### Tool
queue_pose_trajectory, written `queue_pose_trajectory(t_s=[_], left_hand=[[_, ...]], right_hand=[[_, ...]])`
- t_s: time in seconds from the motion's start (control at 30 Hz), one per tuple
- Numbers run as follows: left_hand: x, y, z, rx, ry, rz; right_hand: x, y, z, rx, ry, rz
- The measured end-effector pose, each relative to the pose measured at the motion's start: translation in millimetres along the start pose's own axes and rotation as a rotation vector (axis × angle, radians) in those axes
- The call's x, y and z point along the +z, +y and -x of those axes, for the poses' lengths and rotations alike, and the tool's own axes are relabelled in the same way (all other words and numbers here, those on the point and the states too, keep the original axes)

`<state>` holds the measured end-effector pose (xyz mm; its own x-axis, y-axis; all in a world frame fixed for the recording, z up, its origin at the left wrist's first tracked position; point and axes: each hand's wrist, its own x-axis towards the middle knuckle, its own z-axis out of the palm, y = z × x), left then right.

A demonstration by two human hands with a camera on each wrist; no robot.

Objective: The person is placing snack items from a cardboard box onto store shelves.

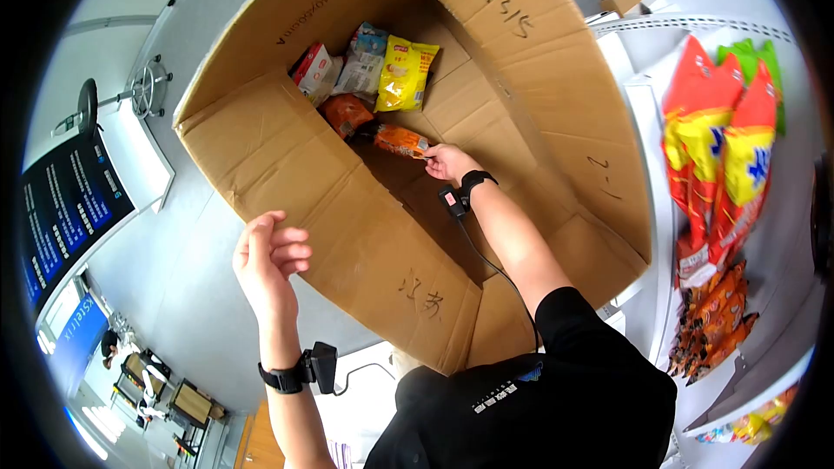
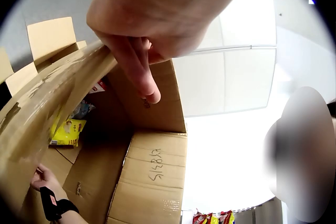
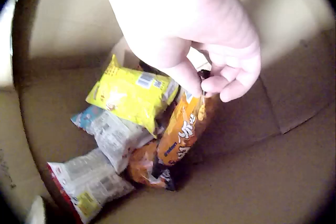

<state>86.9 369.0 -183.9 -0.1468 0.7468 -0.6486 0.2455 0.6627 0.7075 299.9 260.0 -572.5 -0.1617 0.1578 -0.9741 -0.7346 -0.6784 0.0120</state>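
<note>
Inside the large cardboard box [image 1: 565, 95], my right hand [image 1: 452, 163] pinches one end of an orange snack bag [image 3: 182, 129] between thumb and fingertips. The bag's other end hangs over a second orange bag [image 3: 147, 163] in the right wrist view. Beside these lie a yellow snack bag [image 1: 405, 74], a grey-and-blue bag [image 1: 360, 65] and a white-and-red bag [image 1: 315, 74]. My left hand [image 1: 274, 256] is over the near-left box flap [image 1: 304, 174], fingers loosely bent and holding nothing. In the left wrist view its fingers overlap the box.
To the right, a white shelf carries tall red-and-yellow snack bags [image 1: 738, 161] and a bunch of small orange packets [image 1: 714, 321]. Tall box walls and spread flaps surround my right arm. A cable [image 1: 486, 252] runs from the right wrist camera. Another person is far off at lower left.
</note>
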Motion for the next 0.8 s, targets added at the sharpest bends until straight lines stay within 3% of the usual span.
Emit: queue_pose_trajectory(t_s=[0.3,0.63,0.8], left_hand=[[-10,0,3,0.045,-0.170,0.121],[-15,-10,7,0.136,-0.383,0.092],[-12,-6,46,0.170,-0.637,-0.022]], right_hand=[[-15,-12,131,-0.058,-0.115,-0.168],[1,-3,323,-0.339,-0.292,-0.182],[24,24,407,-0.531,-0.425,-0.155]])
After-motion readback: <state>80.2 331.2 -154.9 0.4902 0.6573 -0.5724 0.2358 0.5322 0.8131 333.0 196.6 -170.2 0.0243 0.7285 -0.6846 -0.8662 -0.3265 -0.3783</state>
